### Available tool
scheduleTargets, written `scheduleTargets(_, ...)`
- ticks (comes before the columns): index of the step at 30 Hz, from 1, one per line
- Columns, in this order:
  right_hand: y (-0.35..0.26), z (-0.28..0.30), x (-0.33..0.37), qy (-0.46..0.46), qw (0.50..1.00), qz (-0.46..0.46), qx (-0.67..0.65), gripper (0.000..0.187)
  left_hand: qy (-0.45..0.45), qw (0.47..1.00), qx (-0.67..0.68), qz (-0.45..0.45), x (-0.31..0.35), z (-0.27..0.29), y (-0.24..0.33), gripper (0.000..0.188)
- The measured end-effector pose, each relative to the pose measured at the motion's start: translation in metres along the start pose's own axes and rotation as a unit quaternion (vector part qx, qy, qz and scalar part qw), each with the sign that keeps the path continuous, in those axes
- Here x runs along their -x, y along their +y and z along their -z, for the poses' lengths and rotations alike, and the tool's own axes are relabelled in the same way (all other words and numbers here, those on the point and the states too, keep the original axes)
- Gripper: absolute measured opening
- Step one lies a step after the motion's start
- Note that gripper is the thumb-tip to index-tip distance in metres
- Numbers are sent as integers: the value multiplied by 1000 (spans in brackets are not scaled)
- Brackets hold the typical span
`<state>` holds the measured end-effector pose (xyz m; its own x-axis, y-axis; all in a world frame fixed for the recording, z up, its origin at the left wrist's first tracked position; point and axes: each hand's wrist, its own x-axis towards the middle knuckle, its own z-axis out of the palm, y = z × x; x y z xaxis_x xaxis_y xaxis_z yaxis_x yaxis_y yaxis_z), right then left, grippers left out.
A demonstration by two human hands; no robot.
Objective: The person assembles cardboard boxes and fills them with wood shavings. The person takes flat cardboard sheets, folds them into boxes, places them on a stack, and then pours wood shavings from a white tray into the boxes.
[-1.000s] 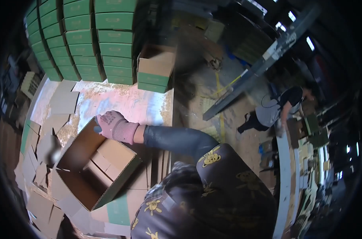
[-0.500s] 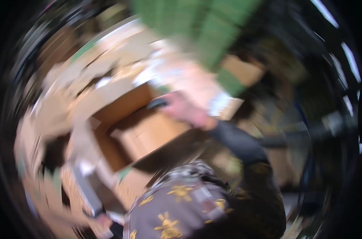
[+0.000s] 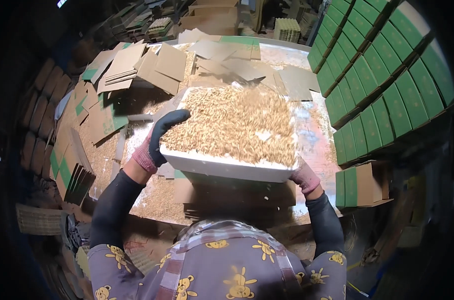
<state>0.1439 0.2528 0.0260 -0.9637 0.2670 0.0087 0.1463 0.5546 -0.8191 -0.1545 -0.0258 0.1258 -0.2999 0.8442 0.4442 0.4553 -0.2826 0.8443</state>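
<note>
Both my hands carry a white foam tray (image 3: 222, 169) heaped with loose tan husks (image 3: 232, 122), held above the table in front of me. My left hand (image 3: 159, 137), in a dark and pink glove, grips the left side with its fingers over the rim. At the near right corner is my right hand (image 3: 305, 177), its fingers mostly hidden behind and under the tray. Some husks are smeared by motion, and a few bits fall below the near edge. Beneath the tray a brown and green cardboard box (image 3: 237, 192) shows in part.
Loose cardboard sheets (image 3: 122, 67) lie piled on the far left of the husk-strewn table (image 3: 157, 202). Folded cartons (image 3: 77, 182) stand at the near left. Green boxes (image 3: 382, 75) are stacked high on the right, with an open carton (image 3: 362, 185) nearer. Egg trays (image 3: 287, 30) stand at the back.
The view has swung round from a blurred look at an open cardboard box with my right hand at its edge. Now both hands hold the husk-filled foam tray.
</note>
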Motion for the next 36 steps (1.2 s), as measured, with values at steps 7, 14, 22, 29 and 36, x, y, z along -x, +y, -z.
scheduleTargets(7, -60, 19, 5, -29, 995, -65, -66, 103, 44, 923, 145, 354, -21, -9, 17, 45)
scheduleTargets(14, -59, 45, 8, 16, 988, -91, -126, 87, -8, 944, -303, 131, -33, -44, 4, 43)
scheduleTargets(22, -89, 17, 10, 146, 984, -102, 1, 77, 135, 697, -420, 566, 226, 42, -266, 86)
scheduleTargets(29, -71, 8, 23, 238, 960, -144, -17, 68, 372, 814, -148, 421, 189, 110, -178, 17)
scheduleTargets(36, -57, 8, 14, 249, 958, 107, 97, 30, -38, 865, -487, -114, 14, -64, 50, 27)
